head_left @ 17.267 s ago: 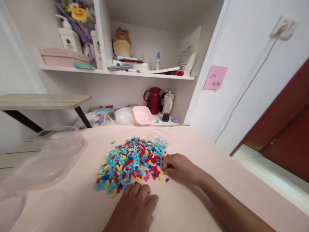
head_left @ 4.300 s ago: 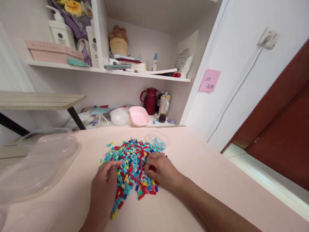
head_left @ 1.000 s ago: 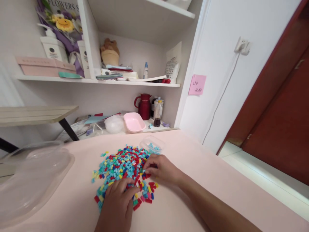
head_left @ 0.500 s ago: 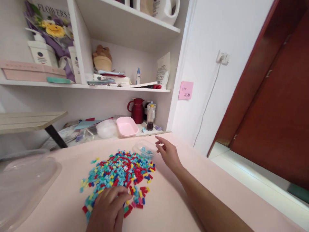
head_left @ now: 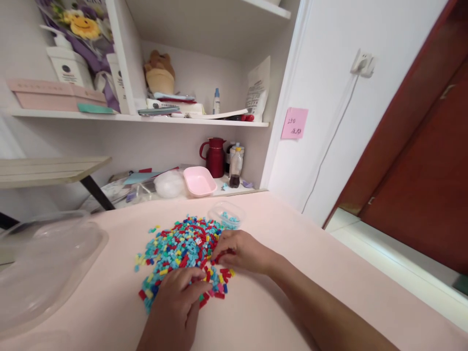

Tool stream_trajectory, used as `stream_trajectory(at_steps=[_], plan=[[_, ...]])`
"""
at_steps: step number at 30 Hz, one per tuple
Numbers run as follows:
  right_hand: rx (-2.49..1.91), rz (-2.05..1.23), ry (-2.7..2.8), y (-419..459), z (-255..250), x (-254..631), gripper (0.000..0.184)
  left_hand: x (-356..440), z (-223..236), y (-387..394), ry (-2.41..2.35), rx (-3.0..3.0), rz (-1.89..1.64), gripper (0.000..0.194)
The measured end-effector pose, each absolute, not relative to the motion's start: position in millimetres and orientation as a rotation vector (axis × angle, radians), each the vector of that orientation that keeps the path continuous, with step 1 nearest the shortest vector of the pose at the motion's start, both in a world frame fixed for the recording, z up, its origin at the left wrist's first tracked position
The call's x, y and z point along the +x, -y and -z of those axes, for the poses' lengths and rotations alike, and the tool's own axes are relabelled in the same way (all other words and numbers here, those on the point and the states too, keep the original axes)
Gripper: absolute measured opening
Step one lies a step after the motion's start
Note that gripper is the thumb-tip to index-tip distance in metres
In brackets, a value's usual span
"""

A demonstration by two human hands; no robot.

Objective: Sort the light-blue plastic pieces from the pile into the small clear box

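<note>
Small plastic building bricks (head_left: 183, 243) in light blue, red, yellow, green and dark blue lie in a loose heap on the pink tabletop. My left hand (head_left: 180, 295) rests over the near side of the heap, fingers loosely bent and a gap between thumb and index finger. At the heap's right edge, my right hand (head_left: 241, 249) reaches down among red bricks, thumb and fingers apart; its fingertips are partly hidden. Just beyond this hand stands a clear plastic container (head_left: 239, 210) with several light blue bricks inside.
A large clear plastic tub (head_left: 44, 273) lies at the left. At the back are a pink basin (head_left: 200, 181), a crumpled clear bag (head_left: 169, 184), a red jug (head_left: 215, 158) and a bottle of dark liquid (head_left: 236, 168). A shelf unit (head_left: 204, 120) rises behind.
My right hand has moved from beside the clear container down and left to the heap's edge. My left hand stays over the near bricks. The view has shifted slightly.
</note>
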State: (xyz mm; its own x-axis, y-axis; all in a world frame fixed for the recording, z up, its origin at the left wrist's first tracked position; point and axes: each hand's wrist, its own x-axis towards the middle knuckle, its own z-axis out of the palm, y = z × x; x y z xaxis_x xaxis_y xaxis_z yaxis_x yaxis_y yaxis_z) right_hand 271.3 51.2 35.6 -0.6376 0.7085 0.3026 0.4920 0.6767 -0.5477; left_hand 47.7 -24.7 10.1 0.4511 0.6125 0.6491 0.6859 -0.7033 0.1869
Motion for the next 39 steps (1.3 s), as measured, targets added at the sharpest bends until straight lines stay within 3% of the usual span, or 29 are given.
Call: stream_trajectory(at_steps=[7,20,30,39], plan=[[-0.926,-0.544,2.551,-49.2,-26.2,262.9,0.026,51.4,-14.1,27.5,1.161,-2.577,1.139,0.033],[-1.162,-0.506,2.539,-48.0,-32.5,259.3,0.010,50.2,-11.2,29.1,1.210,-2.640,1.132,0.035],[-1.098,-0.583,2.011,-53.6,-42.2,266.9,0.001,49.3,-12.4,27.7,1.085,-2.575,1.158,0.031],[-1.134,-0.508,1.314,-80.0,-40.8,307.1,0.019,48.4,-12.4,22.6,0.914,-2.559,1.178,0.028]])
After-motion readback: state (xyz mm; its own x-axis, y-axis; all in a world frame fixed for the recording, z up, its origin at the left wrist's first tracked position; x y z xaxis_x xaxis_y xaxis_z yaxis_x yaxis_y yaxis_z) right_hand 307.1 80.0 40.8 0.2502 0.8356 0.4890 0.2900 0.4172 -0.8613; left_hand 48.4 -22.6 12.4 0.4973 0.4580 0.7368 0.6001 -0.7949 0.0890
